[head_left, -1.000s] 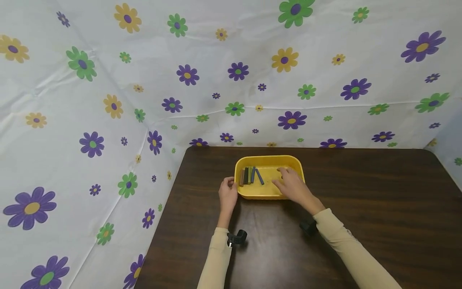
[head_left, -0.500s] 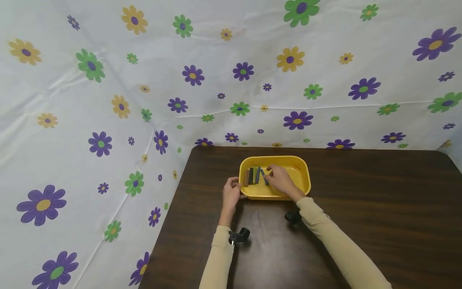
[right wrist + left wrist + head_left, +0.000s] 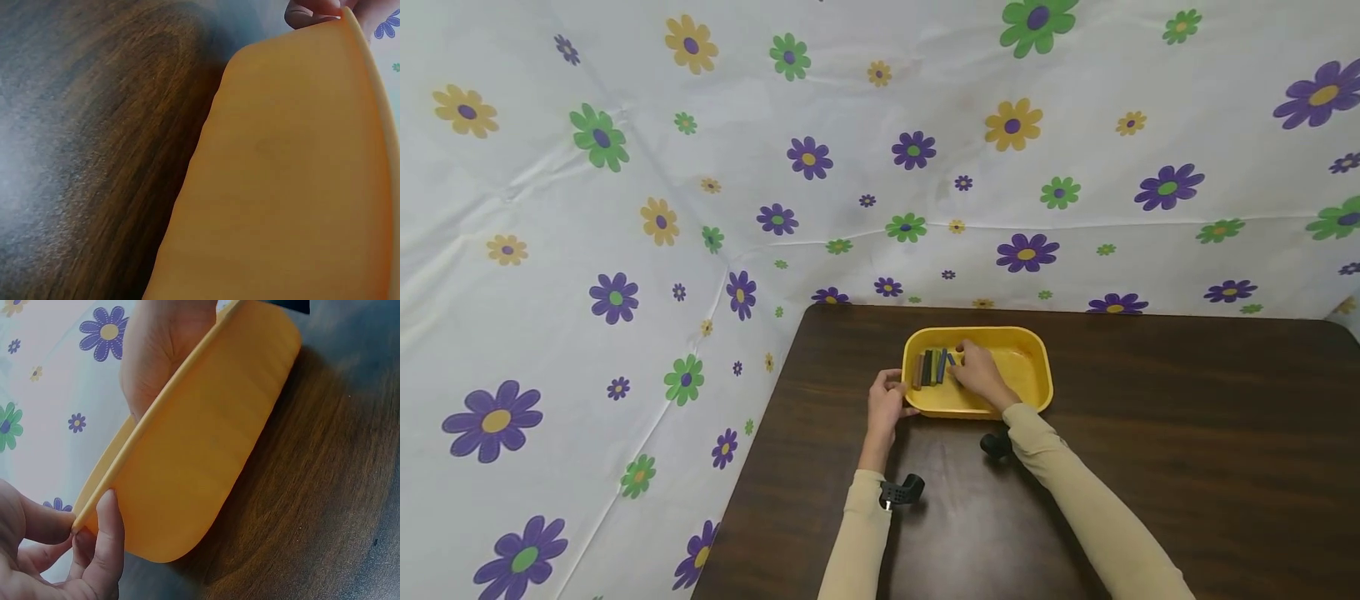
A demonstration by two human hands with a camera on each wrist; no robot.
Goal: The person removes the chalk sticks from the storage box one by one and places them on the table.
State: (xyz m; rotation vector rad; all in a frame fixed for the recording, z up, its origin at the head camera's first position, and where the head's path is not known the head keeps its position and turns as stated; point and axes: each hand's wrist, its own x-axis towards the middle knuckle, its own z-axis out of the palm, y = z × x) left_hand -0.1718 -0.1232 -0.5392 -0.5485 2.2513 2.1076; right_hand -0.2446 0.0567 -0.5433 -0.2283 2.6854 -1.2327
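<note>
A yellow plastic tray stands on the brown table. My left hand grips its front-left corner; the left wrist view shows the thumb and curled fingers pinching the rim. Inside, at the tray's left end, brown, black, olive-green and blue crayon-like sticks lie side by side. Over the tray's middle, my right hand reaches in and pinches another blue stick, just right of the row. The fingers partly cover this stick. The right wrist view mostly shows the tray's outer wall.
The dark wooden table extends to the right and in front of the tray. White cloth printed with flowers hangs behind and at the left. Black cameras are strapped to both wrists.
My right hand has moved left inside the tray and taken hold of the separate blue stick, which now sits nearer the row. The left hand has stayed on the tray's corner.
</note>
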